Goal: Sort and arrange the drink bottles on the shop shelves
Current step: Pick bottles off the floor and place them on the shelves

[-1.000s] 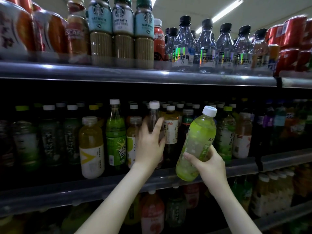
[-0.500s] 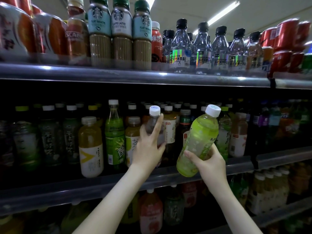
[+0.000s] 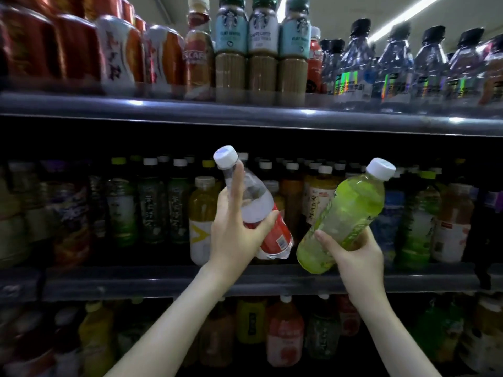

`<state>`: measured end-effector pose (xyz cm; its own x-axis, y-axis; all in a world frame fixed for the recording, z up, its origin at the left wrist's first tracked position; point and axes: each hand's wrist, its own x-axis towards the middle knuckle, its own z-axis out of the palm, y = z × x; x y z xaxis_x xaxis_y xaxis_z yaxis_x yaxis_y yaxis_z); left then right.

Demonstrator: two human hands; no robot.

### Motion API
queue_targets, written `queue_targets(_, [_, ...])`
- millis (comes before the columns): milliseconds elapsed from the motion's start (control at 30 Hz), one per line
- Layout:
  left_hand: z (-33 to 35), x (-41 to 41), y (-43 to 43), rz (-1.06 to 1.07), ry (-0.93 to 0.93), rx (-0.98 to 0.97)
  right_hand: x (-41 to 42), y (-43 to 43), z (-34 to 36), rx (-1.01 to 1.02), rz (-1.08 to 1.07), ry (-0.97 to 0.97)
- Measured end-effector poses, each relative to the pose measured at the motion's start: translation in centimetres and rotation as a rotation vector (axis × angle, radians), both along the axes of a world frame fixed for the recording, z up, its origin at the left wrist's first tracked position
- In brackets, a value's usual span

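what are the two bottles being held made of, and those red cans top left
Red-labelled clear bottle: thin transparent plastic, glossy, it seems; its upper part is see-through and catches highlights. Green drink bottle: likely clear plastic too; the liquid glows through smooth walls. Red cans: probably painted metal, judging by their sheen, though blurred.

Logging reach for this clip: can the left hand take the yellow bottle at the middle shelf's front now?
Probably not yet: the left hand grips a red-labelled clear bottle, though the yellow bottle stands unblocked beside it.
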<state>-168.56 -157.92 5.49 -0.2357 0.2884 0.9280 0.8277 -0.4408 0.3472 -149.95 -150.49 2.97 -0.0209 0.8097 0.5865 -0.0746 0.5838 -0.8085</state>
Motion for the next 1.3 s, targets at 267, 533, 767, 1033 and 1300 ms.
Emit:
queue_targets(267, [-1.4, -6.1, -7.2, 0.004, -0.193, -0.105, -7.4, -3.4, -0.2, 0.042, 0.232, -0.084])
queue_targets(533, [-1.7, -12.0, -15.6, 0.135, -0.388, -0.100, -16.5, -7.5, -0.3, 0.107, 0.456, -0.132])
queue_targets(767, [-1.7, -17.9, -22.0, 0.347, -0.417, -0.071, -26.2, -10.5, -0.3, 0.060, 0.605, -0.140])
queue_targets(1033, [-2.6, -22.5, -25.8, 0.368, -0.547, -0.017, -34.4, -11.6, -1.6, 0.011, 0.554, -0.220])
queue_targets(1300, [-4.1, -24.1, -24.4, 0.279, -0.574, -0.131, -37.1, -10.1, -1.2, -0.047, 0.484, -0.408])
